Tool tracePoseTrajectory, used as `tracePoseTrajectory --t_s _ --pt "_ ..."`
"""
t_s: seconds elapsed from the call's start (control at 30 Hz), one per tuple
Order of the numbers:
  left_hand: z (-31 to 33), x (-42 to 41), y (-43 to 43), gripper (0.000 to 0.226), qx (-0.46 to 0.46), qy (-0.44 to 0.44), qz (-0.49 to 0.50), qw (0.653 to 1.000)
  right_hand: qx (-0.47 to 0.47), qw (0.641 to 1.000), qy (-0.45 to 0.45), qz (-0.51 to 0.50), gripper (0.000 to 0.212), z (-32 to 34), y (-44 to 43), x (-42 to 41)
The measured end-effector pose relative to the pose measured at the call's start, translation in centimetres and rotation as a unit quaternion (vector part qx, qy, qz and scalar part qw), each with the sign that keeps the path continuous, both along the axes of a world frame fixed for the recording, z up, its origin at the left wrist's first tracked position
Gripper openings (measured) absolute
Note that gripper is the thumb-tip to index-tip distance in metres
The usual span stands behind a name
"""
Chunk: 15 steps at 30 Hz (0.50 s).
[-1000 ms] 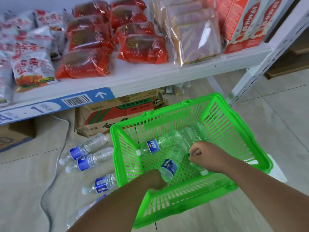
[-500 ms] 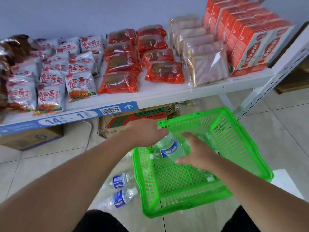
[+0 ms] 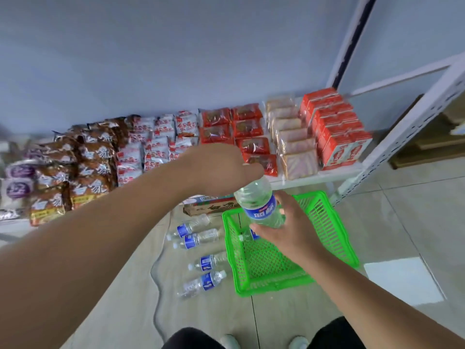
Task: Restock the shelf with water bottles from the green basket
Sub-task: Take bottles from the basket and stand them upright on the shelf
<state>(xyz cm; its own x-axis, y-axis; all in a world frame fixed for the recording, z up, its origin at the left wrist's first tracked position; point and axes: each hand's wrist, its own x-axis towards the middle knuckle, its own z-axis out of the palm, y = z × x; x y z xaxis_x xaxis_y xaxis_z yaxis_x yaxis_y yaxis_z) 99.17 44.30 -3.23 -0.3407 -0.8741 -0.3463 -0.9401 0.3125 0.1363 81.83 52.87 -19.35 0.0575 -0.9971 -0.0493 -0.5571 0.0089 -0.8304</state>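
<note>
Floor tiles (image 3: 407, 217), stocked shelf (image 3: 329, 173): water bottle (image 3: 259, 202) held upright above green basket (image 3: 271, 288), left hand (image 3: 224, 170) clamped over its top, right hand (image 3: 292, 230) curled round its base; lift done, placement likely needs a shelf gap.

Soft, even light with a cool bluish cast fills our view. The wall (image 3: 176, 59) reads flat, and the floor (image 3: 415, 222) tiles carry a dull sheen. The loose bottles (image 3: 201, 238) lying there throw only faint shadows. Small glints catch the water bottle (image 3: 259, 205) and the clear wrappers (image 3: 294, 147). Our wide lens tilts the shelf upright (image 3: 407, 137) at right and swells the left forearm (image 3: 88, 248). The packets (image 3: 20, 182) at far left smear into blur.
</note>
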Motion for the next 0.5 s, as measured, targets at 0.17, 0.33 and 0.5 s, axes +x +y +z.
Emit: tracePoseTrajectory --t_s 0.17,0.33,0.5 --pt "16.0 0.5 1.8 0.066 -0.101 -0.046 -0.034 0.993 -0.010 0.999 -0.032 0.006 0.065 15.1 1.3 1.3" --pt "29.3 1.9 3.3 0.066 -0.169 0.034 -0.017 0.985 -0.048 0.996 -0.076 -0.005 0.056 28.8 1.6 2.5" --pt "34.7 3.2 4.7 0.054 -0.035 0.245 0.049 0.968 -0.085 0.990 -0.111 -0.017 0.051 38.0 1.4 3.7"
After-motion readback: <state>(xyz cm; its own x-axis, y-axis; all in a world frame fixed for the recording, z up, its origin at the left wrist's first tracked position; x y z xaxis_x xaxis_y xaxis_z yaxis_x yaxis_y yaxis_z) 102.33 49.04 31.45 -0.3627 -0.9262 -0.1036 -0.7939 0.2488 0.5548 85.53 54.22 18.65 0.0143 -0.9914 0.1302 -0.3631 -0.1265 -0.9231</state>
